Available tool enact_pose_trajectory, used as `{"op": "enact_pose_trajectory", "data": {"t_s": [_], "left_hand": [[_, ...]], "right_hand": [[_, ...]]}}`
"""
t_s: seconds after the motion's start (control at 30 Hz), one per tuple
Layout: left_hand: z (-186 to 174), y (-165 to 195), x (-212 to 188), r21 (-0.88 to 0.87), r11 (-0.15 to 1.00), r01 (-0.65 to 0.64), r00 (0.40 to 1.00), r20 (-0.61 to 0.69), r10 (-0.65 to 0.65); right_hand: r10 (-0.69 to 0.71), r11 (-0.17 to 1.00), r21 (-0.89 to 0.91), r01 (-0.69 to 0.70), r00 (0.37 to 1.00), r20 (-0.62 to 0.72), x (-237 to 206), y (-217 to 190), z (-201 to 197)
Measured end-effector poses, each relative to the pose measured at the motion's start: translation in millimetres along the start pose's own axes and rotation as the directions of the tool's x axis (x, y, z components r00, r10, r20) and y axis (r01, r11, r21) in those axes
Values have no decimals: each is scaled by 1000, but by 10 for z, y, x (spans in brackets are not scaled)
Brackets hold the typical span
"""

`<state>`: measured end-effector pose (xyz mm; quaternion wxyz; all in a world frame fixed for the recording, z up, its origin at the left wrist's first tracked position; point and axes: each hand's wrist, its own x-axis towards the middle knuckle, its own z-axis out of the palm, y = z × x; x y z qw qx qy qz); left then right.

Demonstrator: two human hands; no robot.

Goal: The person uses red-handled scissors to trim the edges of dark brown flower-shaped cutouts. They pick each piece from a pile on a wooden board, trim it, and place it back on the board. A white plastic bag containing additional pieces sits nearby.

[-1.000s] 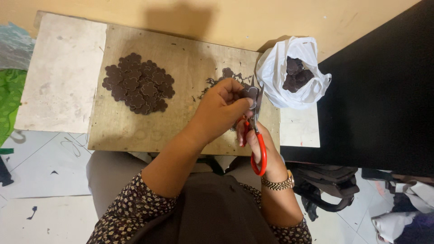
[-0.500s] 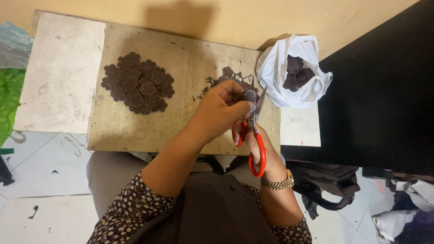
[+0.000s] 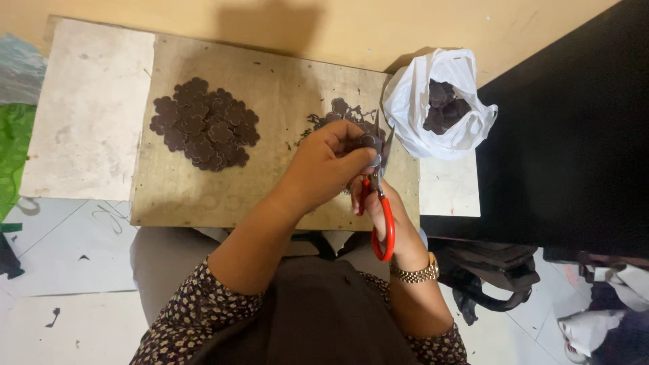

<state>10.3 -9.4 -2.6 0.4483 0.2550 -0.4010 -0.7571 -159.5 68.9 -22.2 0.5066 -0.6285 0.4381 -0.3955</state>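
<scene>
Left hand (image 3: 329, 162) pinches dark piece (image 3: 368, 141); right hand (image 3: 378, 206) scissors (image 3: 380, 203).

The left hand (image 3: 331, 165) hides the scissor blades (image 3: 376, 152) and most of the dark piece (image 3: 368, 140).

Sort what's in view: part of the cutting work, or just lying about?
In use: left hand holding a dark piece; right hand working red-handled scissors; pile of cut flower shapes; scraps; white bag of dark pieces; wooden board.

Lying about: green cloth; black bag.
</scene>
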Motion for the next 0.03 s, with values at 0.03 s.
{"op": "enact_pose_trajectory", "data": {"t_s": [0.03], "left_hand": [[-14, -28, 10, -11, 1000, 11, 1000, 15, -11]], "right_hand": [[4, 1000, 9, -4, 1000, 8, 1, 0, -8]]}}
